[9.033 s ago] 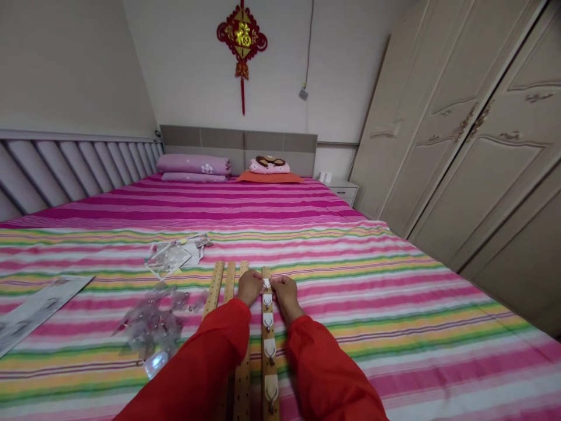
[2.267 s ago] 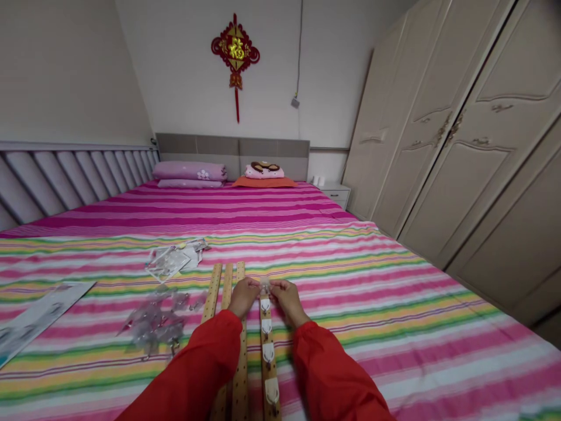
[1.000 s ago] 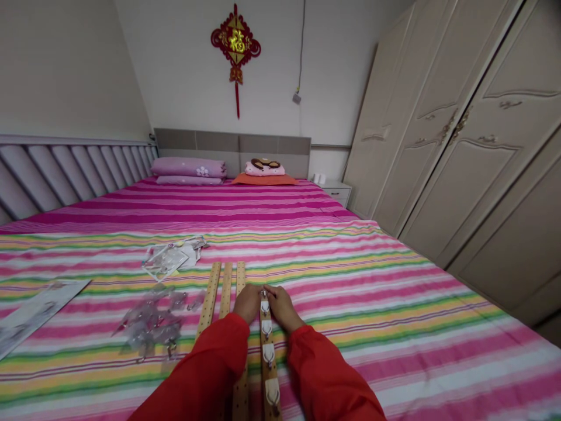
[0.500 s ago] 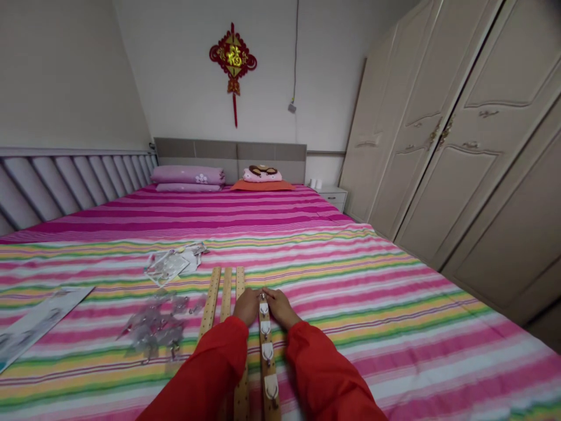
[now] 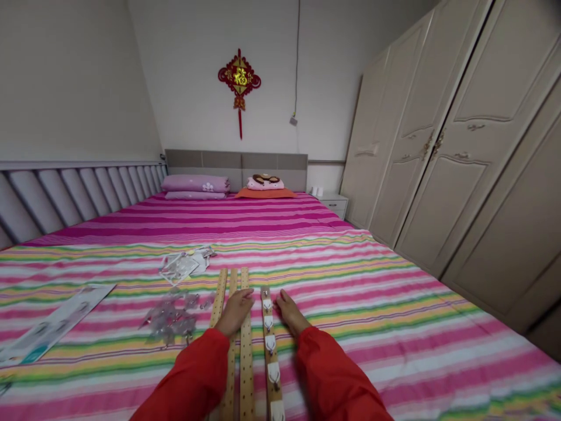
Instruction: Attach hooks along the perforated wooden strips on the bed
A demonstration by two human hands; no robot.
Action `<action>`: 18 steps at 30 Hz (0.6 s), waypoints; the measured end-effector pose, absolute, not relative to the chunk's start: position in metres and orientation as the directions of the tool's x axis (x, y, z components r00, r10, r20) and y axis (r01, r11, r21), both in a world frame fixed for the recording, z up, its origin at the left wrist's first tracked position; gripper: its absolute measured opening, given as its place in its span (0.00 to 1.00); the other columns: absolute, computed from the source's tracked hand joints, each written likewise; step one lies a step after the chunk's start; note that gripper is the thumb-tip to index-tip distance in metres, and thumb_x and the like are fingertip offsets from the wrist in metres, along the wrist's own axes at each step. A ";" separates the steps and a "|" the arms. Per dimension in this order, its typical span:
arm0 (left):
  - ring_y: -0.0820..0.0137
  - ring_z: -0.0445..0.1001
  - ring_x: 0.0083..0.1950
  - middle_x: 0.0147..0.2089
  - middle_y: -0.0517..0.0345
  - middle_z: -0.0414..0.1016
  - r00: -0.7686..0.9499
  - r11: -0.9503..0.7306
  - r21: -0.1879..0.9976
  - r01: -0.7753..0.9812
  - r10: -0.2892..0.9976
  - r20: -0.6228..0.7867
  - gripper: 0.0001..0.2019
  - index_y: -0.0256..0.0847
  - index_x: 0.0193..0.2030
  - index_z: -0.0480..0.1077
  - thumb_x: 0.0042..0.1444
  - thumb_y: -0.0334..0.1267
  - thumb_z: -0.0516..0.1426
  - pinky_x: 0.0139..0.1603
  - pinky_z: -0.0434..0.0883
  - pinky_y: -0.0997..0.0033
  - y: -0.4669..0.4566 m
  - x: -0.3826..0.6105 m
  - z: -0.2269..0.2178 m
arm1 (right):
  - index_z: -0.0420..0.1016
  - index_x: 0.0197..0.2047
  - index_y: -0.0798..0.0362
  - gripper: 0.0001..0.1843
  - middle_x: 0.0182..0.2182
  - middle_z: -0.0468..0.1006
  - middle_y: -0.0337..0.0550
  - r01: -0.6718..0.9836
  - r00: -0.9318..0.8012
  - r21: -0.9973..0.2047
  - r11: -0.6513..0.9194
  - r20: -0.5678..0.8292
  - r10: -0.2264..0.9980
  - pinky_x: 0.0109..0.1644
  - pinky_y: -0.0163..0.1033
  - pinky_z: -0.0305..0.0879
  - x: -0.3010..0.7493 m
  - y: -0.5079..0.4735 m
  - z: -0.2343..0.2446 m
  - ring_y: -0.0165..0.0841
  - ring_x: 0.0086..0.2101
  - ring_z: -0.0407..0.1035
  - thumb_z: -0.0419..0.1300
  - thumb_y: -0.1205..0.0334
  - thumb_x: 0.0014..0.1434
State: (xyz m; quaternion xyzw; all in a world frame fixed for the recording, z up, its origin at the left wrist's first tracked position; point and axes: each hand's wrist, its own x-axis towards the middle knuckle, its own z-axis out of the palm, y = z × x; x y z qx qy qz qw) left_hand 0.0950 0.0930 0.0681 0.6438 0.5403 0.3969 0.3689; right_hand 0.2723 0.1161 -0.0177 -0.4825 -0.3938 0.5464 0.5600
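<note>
Several wooden strips with rows of holes lie lengthwise on the striped bedspread. The rightmost strip (image 5: 267, 339) carries several white stick-on hooks along its length. My left hand (image 5: 235, 311) lies flat and open on the plain strips (image 5: 246, 351) just left of it. My right hand (image 5: 290, 313) rests open on the bedspread, touching the right side of the hook strip near its far end. Both arms wear red sleeves. Neither hand holds anything.
A heap of clear plastic hooks and wrappers (image 5: 170, 317) lies left of the strips, with an opened packet (image 5: 184, 264) beyond it and a printed card (image 5: 52, 327) at far left. Pillows (image 5: 196, 185) sit at the headboard. A cream wardrobe (image 5: 460, 158) lines the right.
Both hands were pinched together on a hook at the strip's far end; now they have parted and lie open either side. The view has tilted up a little.
</note>
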 end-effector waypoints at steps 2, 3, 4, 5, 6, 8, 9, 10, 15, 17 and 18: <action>0.62 0.74 0.45 0.43 0.48 0.77 0.005 -0.165 0.935 0.314 0.985 0.172 0.24 0.33 0.46 0.73 0.48 0.50 0.56 0.48 0.70 0.64 0.067 0.073 0.071 | 0.68 0.53 0.57 0.30 0.27 0.74 0.39 -0.297 0.119 -0.947 -0.122 -0.164 0.979 0.39 0.39 0.65 0.276 0.100 -0.010 0.33 0.29 0.69 0.64 0.53 0.47; 0.62 0.74 0.45 0.42 0.49 0.77 -0.034 -0.169 0.938 0.301 0.982 0.188 0.24 0.34 0.44 0.74 0.49 0.52 0.55 0.47 0.70 0.64 0.054 0.059 0.071 | 0.70 0.48 0.55 0.26 0.27 0.74 0.39 -0.320 0.123 -0.937 -0.136 -0.184 0.975 0.39 0.38 0.65 0.278 0.091 -0.005 0.32 0.30 0.69 0.64 0.54 0.46; 0.62 0.74 0.44 0.41 0.50 0.77 -0.090 -0.162 0.943 0.291 0.977 0.195 0.24 0.35 0.44 0.73 0.50 0.54 0.54 0.46 0.70 0.65 0.041 0.045 0.070 | 0.72 0.44 0.54 0.22 0.27 0.74 0.39 -0.335 0.118 -0.932 -0.141 -0.190 0.975 0.39 0.37 0.64 0.280 0.081 0.000 0.32 0.31 0.69 0.65 0.53 0.46; 0.63 0.74 0.43 0.38 0.52 0.77 -0.162 -0.147 0.947 0.285 0.966 0.199 0.24 0.35 0.42 0.73 0.50 0.55 0.53 0.44 0.70 0.65 0.029 0.031 0.068 | 0.73 0.39 0.53 0.19 0.27 0.74 0.39 -0.344 0.112 -0.928 -0.145 -0.194 0.975 0.38 0.36 0.64 0.283 0.070 0.004 0.32 0.31 0.70 0.66 0.53 0.45; 0.63 0.74 0.41 0.36 0.53 0.77 -0.262 -0.114 0.954 0.276 0.946 0.189 0.25 0.35 0.40 0.73 0.50 0.57 0.53 0.42 0.70 0.66 0.019 0.016 0.064 | 0.73 0.36 0.53 0.18 0.27 0.75 0.39 -0.352 0.106 -0.924 -0.147 -0.195 0.975 0.38 0.36 0.64 0.285 0.059 0.008 0.32 0.32 0.70 0.67 0.52 0.44; 0.64 0.73 0.36 0.31 0.54 0.76 -0.474 -0.033 0.960 0.277 0.865 0.166 0.24 0.36 0.35 0.72 0.51 0.58 0.51 0.38 0.70 0.67 0.003 -0.012 0.052 | 0.73 0.31 0.53 0.18 0.27 0.75 0.39 -0.377 0.101 -0.916 -0.137 -0.188 0.977 0.39 0.35 0.64 0.288 0.037 0.015 0.32 0.32 0.70 0.68 0.50 0.42; 0.65 0.72 0.35 0.30 0.56 0.75 -0.539 -0.010 0.949 0.314 0.821 0.187 0.22 0.37 0.33 0.72 0.51 0.56 0.50 0.38 0.69 0.68 -0.003 -0.024 0.045 | 0.73 0.29 0.53 0.18 0.27 0.76 0.39 -0.394 0.110 -0.911 -0.124 -0.181 0.977 0.39 0.36 0.65 0.289 0.026 0.018 0.32 0.32 0.70 0.68 0.49 0.41; 0.66 0.72 0.35 0.30 0.56 0.75 -0.589 0.009 0.938 0.347 0.781 0.210 0.20 0.38 0.33 0.71 0.53 0.54 0.50 0.37 0.68 0.69 -0.007 -0.035 0.037 | 0.73 0.28 0.54 0.19 0.27 0.76 0.40 -0.412 0.127 -0.905 -0.107 -0.174 0.977 0.39 0.36 0.65 0.290 0.014 0.020 0.32 0.32 0.71 0.69 0.48 0.40; 0.67 0.69 0.34 0.30 0.56 0.73 -0.636 0.173 0.819 0.547 0.722 0.273 0.16 0.41 0.29 0.69 0.57 0.47 0.47 0.34 0.63 0.70 -0.014 -0.056 0.014 | 0.76 0.30 0.57 0.21 0.25 0.77 0.43 -0.456 0.243 -0.890 -0.003 -0.128 0.962 0.32 0.35 0.65 0.292 -0.054 0.020 0.31 0.27 0.70 0.70 0.48 0.40; 0.67 0.66 0.32 0.30 0.55 0.72 -0.605 0.213 0.761 0.612 0.746 0.278 0.16 0.42 0.29 0.69 0.57 0.47 0.47 0.31 0.61 0.71 -0.014 -0.054 0.013 | 0.77 0.29 0.56 0.20 0.23 0.76 0.41 -0.477 0.287 -0.879 0.021 -0.133 0.949 0.26 0.33 0.62 0.291 -0.086 0.011 0.28 0.22 0.67 0.70 0.48 0.41; 0.67 0.65 0.31 0.30 0.55 0.72 -0.593 0.226 0.742 0.632 0.757 0.274 0.16 0.42 0.29 0.68 0.57 0.47 0.46 0.30 0.60 0.71 -0.014 -0.053 0.014 | 0.76 0.28 0.56 0.19 0.22 0.75 0.40 -0.486 0.318 -0.874 0.028 -0.146 0.937 0.23 0.32 0.59 0.289 -0.101 0.003 0.27 0.20 0.65 0.70 0.48 0.41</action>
